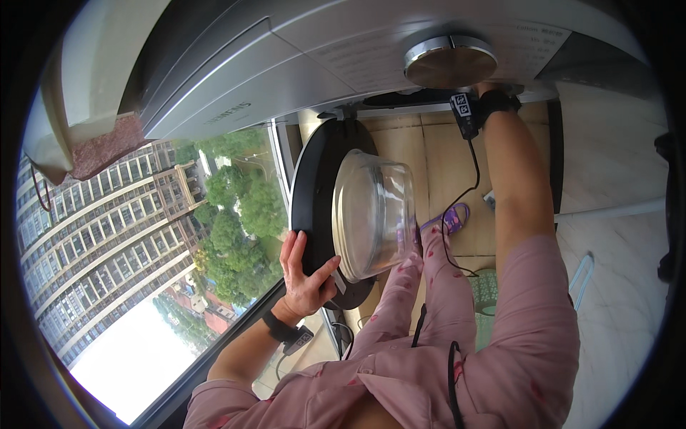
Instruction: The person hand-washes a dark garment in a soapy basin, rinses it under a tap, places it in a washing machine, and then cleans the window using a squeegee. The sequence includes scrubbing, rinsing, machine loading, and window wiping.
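Note:
A front-loading washing machine (300, 69) fills the top of the view, with a round metal dial (451, 61) on its panel. Its round door (321, 177), a black rim around a clear glass bowl (375, 214), stands swung out to the left. My left hand (308, 273) rests on the lower part of the black rim, thumb and fingers spread over its edge. My right arm reaches up to the machine's front below the dial; the wrist strap shows, but the panel and dial hide nearly all of my right hand (485, 88), and what it touches is hidden.
A window with a dark frame (214, 354) lies to the left, buildings and trees outside. Tiled floor (396, 134) is below, with a purple slipper (455, 219) and a green stool or mat (485, 300). Black cables (477, 171) hang from both wrist devices. A marble-patterned surface (605, 241) is at right.

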{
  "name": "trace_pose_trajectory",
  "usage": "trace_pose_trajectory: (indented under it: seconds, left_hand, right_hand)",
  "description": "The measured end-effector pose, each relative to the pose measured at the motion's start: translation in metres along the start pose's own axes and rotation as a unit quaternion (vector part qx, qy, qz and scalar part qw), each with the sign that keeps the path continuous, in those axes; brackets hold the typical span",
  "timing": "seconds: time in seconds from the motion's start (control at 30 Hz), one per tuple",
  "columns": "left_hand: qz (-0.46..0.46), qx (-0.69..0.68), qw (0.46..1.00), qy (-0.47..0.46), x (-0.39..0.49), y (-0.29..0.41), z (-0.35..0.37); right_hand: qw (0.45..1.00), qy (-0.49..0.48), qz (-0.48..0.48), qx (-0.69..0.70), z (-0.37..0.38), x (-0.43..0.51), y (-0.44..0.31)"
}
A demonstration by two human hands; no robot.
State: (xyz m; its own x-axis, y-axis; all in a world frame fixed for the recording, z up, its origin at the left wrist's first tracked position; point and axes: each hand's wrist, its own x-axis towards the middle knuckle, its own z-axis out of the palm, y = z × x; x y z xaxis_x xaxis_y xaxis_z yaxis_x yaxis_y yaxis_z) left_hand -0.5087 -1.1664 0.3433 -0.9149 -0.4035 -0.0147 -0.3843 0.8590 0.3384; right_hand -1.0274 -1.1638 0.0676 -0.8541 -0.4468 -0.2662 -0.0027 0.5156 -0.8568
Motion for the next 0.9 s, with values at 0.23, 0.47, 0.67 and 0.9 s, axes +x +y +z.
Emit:
trace_pose_trajectory:
  seconds: [0.23,0.47,0.67,0.9]
  left_hand:
    - [-0.003,0.005,1.000,-0.005,0.001,0.005,0.001]
    - [-0.018,-0.009,1.000,0.006,0.009,0.018,0.003]
    - [-0.042,-0.033,0.998,0.024,0.021,0.046,0.012]
    - [-0.002,-0.086,0.995,0.049,0.056,0.088,0.022]
  right_hand:
    - [0.965,0.007,-0.101,-0.243,0.006,0.009,-0.002]
    - [0.877,0.050,-0.265,-0.397,-0.008,-0.034,-0.013]
    - [0.868,0.021,-0.303,-0.392,-0.043,-0.096,-0.018]
    - [0.923,-0.250,-0.121,-0.267,-0.142,-0.251,0.053]
